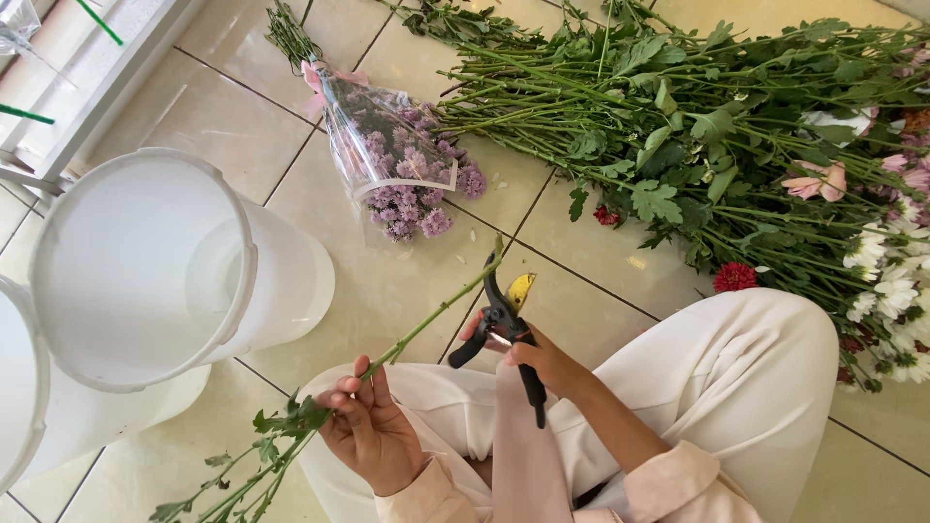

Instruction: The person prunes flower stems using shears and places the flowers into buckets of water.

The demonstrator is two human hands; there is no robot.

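My left hand (370, 426) grips a long green flower stem (426, 320) near its leafy lower part, with the stem slanting up to the right. My right hand (538, 360) holds black pruning shears (504, 324) with a yellow blade part, and the blades sit at the stem's upper end. Both hands are above my lap, in pale trousers, as I sit on the tiled floor.
A white bucket (145, 261) lies tilted at left, with a second white bucket (19, 387) beside it. A wrapped bunch of purple flowers (402, 165) lies ahead. A large pile of cut stems and mixed flowers (717, 126) fills the right. A loose red bloom (734, 277) lies near my knee.
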